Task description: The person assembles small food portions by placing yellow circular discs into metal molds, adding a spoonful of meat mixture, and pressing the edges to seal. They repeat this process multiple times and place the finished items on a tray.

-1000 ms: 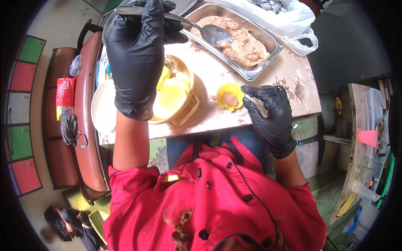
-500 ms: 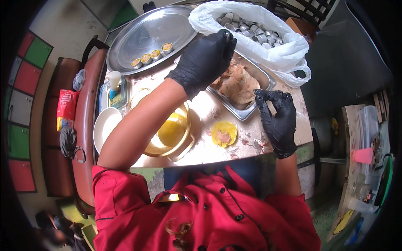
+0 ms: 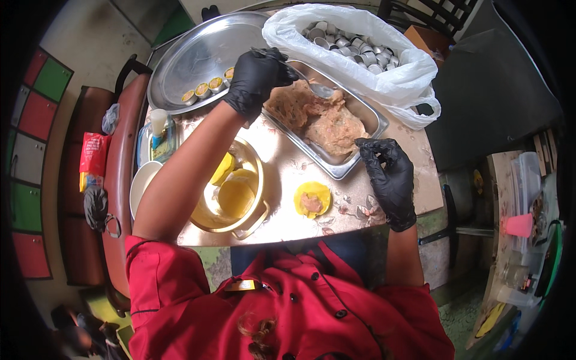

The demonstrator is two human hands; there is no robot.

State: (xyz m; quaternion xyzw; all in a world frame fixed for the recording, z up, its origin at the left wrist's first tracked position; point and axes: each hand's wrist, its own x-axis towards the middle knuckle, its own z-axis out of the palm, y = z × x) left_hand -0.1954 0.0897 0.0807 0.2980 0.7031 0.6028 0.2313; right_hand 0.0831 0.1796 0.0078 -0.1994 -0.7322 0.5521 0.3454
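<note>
In my gloved left hand (image 3: 258, 78) is a metal spoon (image 3: 322, 90), its bowl resting at the meat paste and its handle running back into my closed fingers. The pinkish meat paste (image 3: 336, 129) lies in a rectangular steel pan (image 3: 341, 172). Beside the pan's near right corner is my gloved right hand (image 3: 391, 183), its fingers curled in toward the thumb; nothing shows between them. A round yellow wrapper (image 3: 324, 192) with a dab of meat on it lies flat on the table. More yellow wrappers (image 3: 239, 195) sit inside a gold-coloured pot (image 3: 259, 201), partly behind my left forearm.
Several small filled metal cups (image 3: 203, 90) stand in a row on a large round tray (image 3: 174, 69). At the back, a white plastic bag (image 3: 414, 90) holds many empty cups (image 3: 354, 45). A white bowl (image 3: 139, 186) and a glass container (image 3: 150, 141) are at the left.
My left hand has moved left and down, away from over the pan, and the spoon's bowl now shows at the meat. My right hand has shifted slightly left and down.
</note>
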